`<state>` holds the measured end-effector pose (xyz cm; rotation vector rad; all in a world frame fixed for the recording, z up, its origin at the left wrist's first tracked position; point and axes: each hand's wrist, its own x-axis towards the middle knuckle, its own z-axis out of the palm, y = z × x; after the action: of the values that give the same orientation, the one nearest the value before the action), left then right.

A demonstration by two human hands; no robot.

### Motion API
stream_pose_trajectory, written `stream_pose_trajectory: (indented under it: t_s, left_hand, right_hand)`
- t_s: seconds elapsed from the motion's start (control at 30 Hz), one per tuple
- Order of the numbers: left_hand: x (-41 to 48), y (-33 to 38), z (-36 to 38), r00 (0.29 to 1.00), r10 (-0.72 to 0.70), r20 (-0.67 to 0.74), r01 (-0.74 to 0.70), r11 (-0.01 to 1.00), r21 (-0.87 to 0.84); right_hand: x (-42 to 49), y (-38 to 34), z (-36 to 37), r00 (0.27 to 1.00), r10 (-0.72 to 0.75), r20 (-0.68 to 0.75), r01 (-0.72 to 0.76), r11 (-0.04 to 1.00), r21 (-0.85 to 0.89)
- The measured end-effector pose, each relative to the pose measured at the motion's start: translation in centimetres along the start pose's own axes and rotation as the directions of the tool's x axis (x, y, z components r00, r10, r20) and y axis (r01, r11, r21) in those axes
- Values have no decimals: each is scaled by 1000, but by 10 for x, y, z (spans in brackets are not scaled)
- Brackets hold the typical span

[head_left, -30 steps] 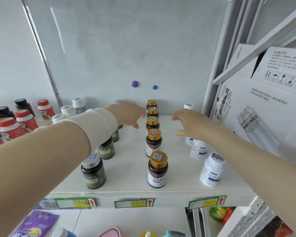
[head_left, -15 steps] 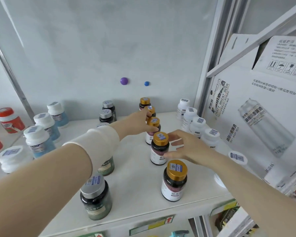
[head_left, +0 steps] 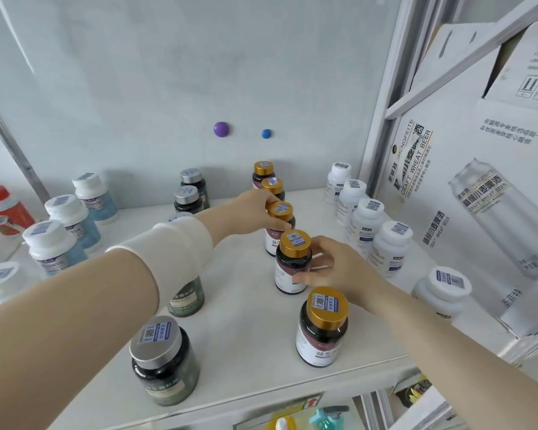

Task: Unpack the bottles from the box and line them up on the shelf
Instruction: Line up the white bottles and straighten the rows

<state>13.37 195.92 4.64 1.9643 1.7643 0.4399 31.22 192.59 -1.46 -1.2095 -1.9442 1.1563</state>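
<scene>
Left hand (head_left: 252,212) grasps a gold-capped bottle (head_left: 280,210); right hand (head_left: 339,268) grasps the nearer bottle (head_left: 292,262). The carton (head_left: 423,169) reads "SHENGFEITE CRAFT WHEAT BEER".

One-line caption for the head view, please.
Left hand grips one gold-capped bottle, right hand its front neighbour, on the shelf.

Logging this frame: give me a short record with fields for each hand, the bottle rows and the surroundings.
left hand: grips third gold-capped bottle, counted from the back
right hand: grips fourth gold-capped bottle
gold row: five upright, ending at front gold-capped bottle
left of it: silver-capped bottles, in a row
right of it: white bottles, in a row
surface: white shelf
far right: printed cardboard box
</scene>
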Motion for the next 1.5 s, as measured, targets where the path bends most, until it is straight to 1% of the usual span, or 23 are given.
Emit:
stream_pose_trajectory:
  t_s: [0.33,0.63,0.77,0.83,0.9,1.0,1.07,1.13,1.2,1.27,1.3,1.33,1.4,1.43,1.5]
  left_hand:
    - [-1,1,0,1000,-8,26,9,998,-56]
    - [-3,3,1,999,-20,31,21,999,-45]
    - [-8,7,-3,997,-41,67,39,999,29]
    - [-14,11,-13,995,-53,85,47,996,70]
    - [-24,15,-26,996,-50,73,41,992,115]
    - [-47,22,-53,999,-38,10,34,972,232]
    - [-63,21,-71,998,-54,-33,61,953,296]
    - [-78,13,-87,995,-89,-55,103,916,387]
    - [-91,1,-101,989,-133,-64,147,840,523]
    - [-104,-13,-111,984,-168,-63,169,743,648]
    - [-110,-19,-115,982,-181,-61,172,696,697]
    - [-115,-27,-117,980,-190,-61,173,655,736]
    - [-121,-45,-120,978,-201,-53,165,598,784]
    - [-121,-54,-120,978,-206,-44,158,578,800]
    - [-118,-72,-118,982,-186,-22,127,580,804]
  right_hand:
    - [0,4,3,999,-16,-36,16,1000,-22]
    - [-1,4,3,999,-10,-32,10,1000,-26]
    - [-3,-6,-3,1000,12,24,-10,996,-92]
    - [-5,-15,-12,998,16,61,-7,988,-153]
    - [-6,-27,-24,995,-12,96,30,980,-198]
    - [-5,-47,-41,992,-39,124,69,966,-249]
    - [-2,-65,-48,987,-74,142,117,940,-320]
    - [2,-85,-48,979,-121,162,179,893,-413]
    - [7,-105,-40,972,-155,177,225,834,-505]
    - [14,-120,-26,960,-194,200,275,772,-573]
    - [18,-125,-17,954,-203,220,297,725,-621]
    - [20,-130,-8,949,-197,247,314,664,-679]
    - [22,-138,11,945,-136,297,321,563,-762]
    - [22,-141,20,943,-97,318,318,540,-779]
    - [21,-142,37,941,-50,335,308,542,-782]
